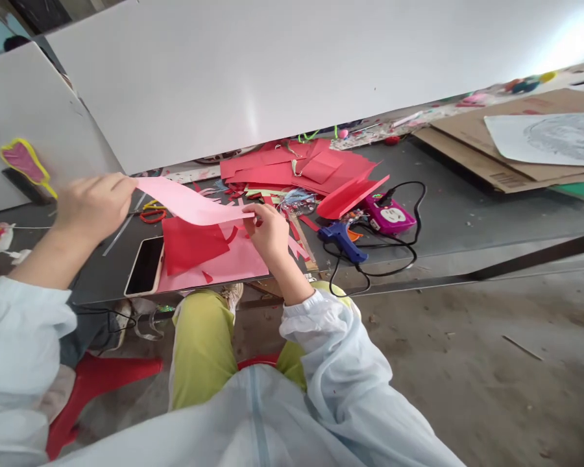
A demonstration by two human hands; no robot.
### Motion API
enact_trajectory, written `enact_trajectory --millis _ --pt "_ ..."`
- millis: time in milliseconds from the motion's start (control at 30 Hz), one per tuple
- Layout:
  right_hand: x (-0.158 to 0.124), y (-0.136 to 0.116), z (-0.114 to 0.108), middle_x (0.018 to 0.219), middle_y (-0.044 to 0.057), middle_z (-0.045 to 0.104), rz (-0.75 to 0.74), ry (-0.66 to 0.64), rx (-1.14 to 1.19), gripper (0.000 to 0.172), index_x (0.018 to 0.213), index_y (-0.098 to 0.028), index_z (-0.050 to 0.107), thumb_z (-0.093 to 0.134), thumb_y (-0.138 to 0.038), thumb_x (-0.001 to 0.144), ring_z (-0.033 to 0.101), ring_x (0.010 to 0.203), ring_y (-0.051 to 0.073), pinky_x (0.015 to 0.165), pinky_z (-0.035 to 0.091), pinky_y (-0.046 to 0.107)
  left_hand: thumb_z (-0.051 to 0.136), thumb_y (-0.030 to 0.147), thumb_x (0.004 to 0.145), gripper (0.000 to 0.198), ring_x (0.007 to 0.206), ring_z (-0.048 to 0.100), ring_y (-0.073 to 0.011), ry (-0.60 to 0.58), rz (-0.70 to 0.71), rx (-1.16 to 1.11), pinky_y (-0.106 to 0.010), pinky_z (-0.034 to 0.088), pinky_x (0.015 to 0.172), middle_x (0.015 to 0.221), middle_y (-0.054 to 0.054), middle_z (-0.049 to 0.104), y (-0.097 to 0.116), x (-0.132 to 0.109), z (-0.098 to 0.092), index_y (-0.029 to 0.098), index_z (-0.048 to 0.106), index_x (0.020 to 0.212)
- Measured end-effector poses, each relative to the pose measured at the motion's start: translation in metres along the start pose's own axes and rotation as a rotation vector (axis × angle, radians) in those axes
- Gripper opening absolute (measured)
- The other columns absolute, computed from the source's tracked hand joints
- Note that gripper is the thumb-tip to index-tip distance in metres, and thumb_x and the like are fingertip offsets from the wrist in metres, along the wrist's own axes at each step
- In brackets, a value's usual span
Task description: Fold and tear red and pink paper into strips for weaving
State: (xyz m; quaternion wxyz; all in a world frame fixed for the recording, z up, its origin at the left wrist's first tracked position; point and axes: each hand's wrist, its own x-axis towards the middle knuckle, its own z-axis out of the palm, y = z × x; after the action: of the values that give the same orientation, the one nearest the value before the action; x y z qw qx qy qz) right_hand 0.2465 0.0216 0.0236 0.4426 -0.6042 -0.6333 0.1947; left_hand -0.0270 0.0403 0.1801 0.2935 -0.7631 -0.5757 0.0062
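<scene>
The pink paper strip [189,204] is held in the air beyond the phone [145,267] and to the right of it; its long axis goes sideways across the person's front, one end pointing to the left, the other to the right and a little nearer to the body, and the middle sags in a soft curve. The table [448,214] is dark grey. Just beside the phone, on its right, a red sheet [192,246] lies upon a pink sheet [246,258]. Farther to the right of the phone are a blue glue gun [343,241] and a purple box [392,215] with a black cable, and beyond them, cardboard [467,150]. A white panel [272,71] stands behind the phone, and a grey floor [467,376] is below its level. Both hands are nearly closed: the left hand [93,206] grips the strip's left end, while the right hand [268,237] pinches its right end between thumb and fingers.
</scene>
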Motion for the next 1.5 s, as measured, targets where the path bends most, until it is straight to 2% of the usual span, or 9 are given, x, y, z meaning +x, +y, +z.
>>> enact_trajectory --millis 133,333,533,633,733,933,1200,1333,1500 --pt "-0.019 -0.008 0.010 0.111 0.008 0.070 -0.217 -0.123 -0.321 0.036 0.121 -0.021 0.069 0.040 -0.019 0.098 0.063 0.100 0.019 0.070 0.039 0.026 0.022 0.029 0.100 0.047 0.112 0.064 -0.0282 0.025 0.065 0.034 -0.042 0.046 0.087 0.120 -0.011 0.070 -0.001 -0.008 0.018 0.024 0.068 0.110" --pt "-0.051 -0.019 0.035 0.100 0.009 0.069 -0.467 -0.290 -0.407 0.034 0.107 -0.022 0.071 0.038 -0.020 0.103 0.057 0.094 0.020 0.061 0.032 0.031 0.024 0.026 0.100 0.045 0.123 0.055 -0.0291 -0.036 0.041 0.026 -0.041 0.045 0.085 0.130 -0.014 0.064 -0.002 -0.007 0.033 0.020 0.068 0.104" --pt "-0.063 -0.024 0.056 0.119 0.013 0.066 -0.635 -0.372 -0.423 0.035 0.105 -0.017 0.070 0.035 -0.018 0.104 0.052 0.109 0.023 0.089 0.040 0.034 0.028 0.025 0.097 0.043 0.116 0.051 -0.0295 -0.075 -0.026 -0.005 -0.042 0.043 0.084 0.128 -0.015 0.062 -0.002 -0.009 0.038 0.017 0.069 0.105" --pt "-0.065 -0.025 0.061 0.117 0.014 0.067 -0.650 -0.422 -0.435 0.034 0.106 -0.015 0.069 0.036 -0.016 0.103 0.053 0.110 0.024 0.095 0.041 0.036 0.029 0.024 0.096 0.042 0.115 0.049 -0.0281 -0.095 -0.047 -0.030 -0.041 0.042 0.087 0.130 -0.015 0.061 0.001 -0.010 0.040 0.014 0.068 0.109" --pt "-0.065 -0.026 0.060 0.104 0.013 0.069 -0.620 -0.472 -0.458 0.032 0.105 -0.015 0.069 0.038 -0.013 0.100 0.058 0.100 0.024 0.088 0.045 0.035 0.033 0.024 0.096 0.039 0.111 0.049 -0.0258 -0.117 -0.058 -0.057 -0.041 0.041 0.089 0.129 -0.014 0.060 0.007 -0.008 0.040 0.013 0.067 0.113" --pt "-0.059 -0.029 0.045 0.104 0.016 0.068 -0.469 -0.506 -0.523 0.030 0.103 -0.014 0.070 0.041 -0.007 0.095 0.062 0.098 0.025 0.074 0.049 0.033 0.038 0.021 0.097 0.036 0.104 0.053 -0.0222 -0.142 -0.045 -0.093 -0.039 0.043 0.091 0.128 -0.011 0.062 0.029 0.007 0.038 0.012 0.067 0.117" --pt "-0.052 -0.031 0.030 0.103 0.018 0.069 -0.332 -0.511 -0.569 0.031 0.105 -0.010 0.069 0.043 -0.003 0.091 0.066 0.098 0.027 0.074 0.053 0.034 0.031 0.020 0.101 0.043 0.105 0.059 -0.0239 -0.127 0.000 -0.130 -0.041 0.046 0.093 0.129 -0.011 0.062 0.055 0.023 0.033 0.009 0.064 0.127" --pt "-0.055 -0.033 0.033 0.106 0.018 0.069 -0.371 -0.516 -0.542 0.031 0.107 -0.010 0.068 0.041 -0.004 0.092 0.065 0.100 0.028 0.076 0.053 0.035 0.038 0.024 0.099 0.042 0.105 0.064 -0.0272 -0.116 -0.019 -0.139 -0.040 0.050 0.087 0.131 -0.010 0.063 0.064 0.006 0.027 0.015 0.061 0.134" --pt "-0.058 -0.035 0.044 0.106 0.017 0.069 -0.448 -0.523 -0.485 0.031 0.104 -0.013 0.068 0.038 -0.007 0.097 0.062 0.106 0.027 0.081 0.053 0.035 0.052 0.026 0.092 0.029 0.089 0.070 -0.0217 -0.111 -0.037 -0.384 -0.032 0.051 0.076 0.116 -0.005 0.073 0.074 -0.049 0.031 0.021 0.073 0.111"
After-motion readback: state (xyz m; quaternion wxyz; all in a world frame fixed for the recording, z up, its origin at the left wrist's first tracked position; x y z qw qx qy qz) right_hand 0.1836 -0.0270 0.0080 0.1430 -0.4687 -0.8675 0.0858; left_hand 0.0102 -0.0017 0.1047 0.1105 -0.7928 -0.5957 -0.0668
